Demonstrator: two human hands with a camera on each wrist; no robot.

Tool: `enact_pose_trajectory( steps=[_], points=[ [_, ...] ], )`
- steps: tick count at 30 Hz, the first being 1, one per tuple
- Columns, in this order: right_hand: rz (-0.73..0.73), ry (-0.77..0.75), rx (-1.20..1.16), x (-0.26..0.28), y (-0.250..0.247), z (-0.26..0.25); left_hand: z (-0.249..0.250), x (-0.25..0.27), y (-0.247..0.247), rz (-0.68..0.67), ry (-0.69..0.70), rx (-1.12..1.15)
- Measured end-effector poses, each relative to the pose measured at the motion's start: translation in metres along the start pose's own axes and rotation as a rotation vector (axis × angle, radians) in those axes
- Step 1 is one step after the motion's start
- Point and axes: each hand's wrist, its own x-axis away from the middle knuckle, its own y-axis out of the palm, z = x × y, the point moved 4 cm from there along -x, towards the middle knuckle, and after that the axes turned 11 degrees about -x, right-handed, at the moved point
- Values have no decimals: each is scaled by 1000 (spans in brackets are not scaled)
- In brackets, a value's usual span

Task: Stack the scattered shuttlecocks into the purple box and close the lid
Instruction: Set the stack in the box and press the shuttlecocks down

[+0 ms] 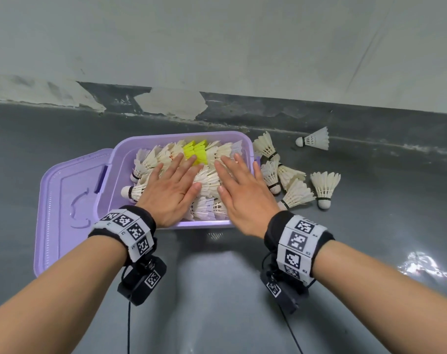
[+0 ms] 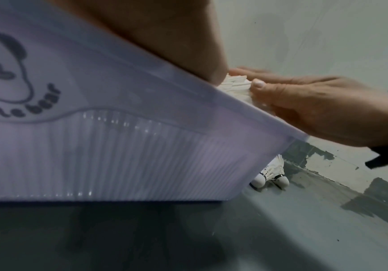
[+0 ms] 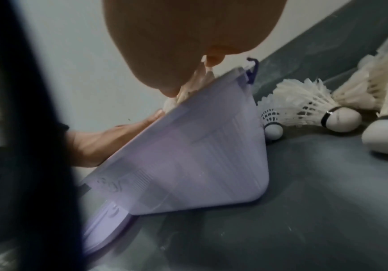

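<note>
The purple box (image 1: 120, 159) sits on the grey floor, heaped with white shuttlecocks (image 1: 207, 183) and a yellow one (image 1: 195, 150). Both my hands lie flat on the heap, fingers straight. My left hand (image 1: 170, 186) presses the middle-left of the pile, my right hand (image 1: 239, 185) the right side. The box's front wall (image 2: 118, 146) fills the left wrist view, with the right hand (image 2: 304, 102) on feathers above its rim. The purple lid (image 1: 66, 205) lies flat on the floor, left of the box. Several loose shuttlecocks (image 1: 297, 194) lie on the floor right of the box (image 3: 188, 155).
One shuttlecock (image 1: 315, 140) lies apart by the wall base, far right. A pale wall with peeling paint (image 1: 171, 103) stands right behind the box. Grey floor (image 1: 217, 290) stretches between my forearms. Cables hang from both wrist cameras.
</note>
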Motion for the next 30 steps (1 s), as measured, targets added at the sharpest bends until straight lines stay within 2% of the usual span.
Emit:
enact_pose_trajectory(
  steps=[4, 8, 13, 18, 21, 24, 26, 30],
  points=[
    [-38, 32, 71, -2, 5, 3, 1, -4, -1, 1, -1, -1],
    [-29, 59, 33, -3, -2, 6, -1, 1, -11, 84, -38, 40],
    [127, 78, -241, 6, -21, -10, 2, 12, -39, 312, -147, 139],
    [335, 35, -386, 14, -41, -4, 30, 11, -64, 422, -109, 87],
    [554, 162, -499, 22, -51, 31, 58, -1, -75, 464, -41, 177],
    [695, 412, -561, 33, -51, 80, 101, -16, -82, 507, 121, 155],
    [679, 500, -472, 41, -48, 109, 128, -25, -86, 542, 203, 196],
    [409, 577, -366, 54, -30, 138, 167, -40, -81, 530, 316, 329]
  ],
)
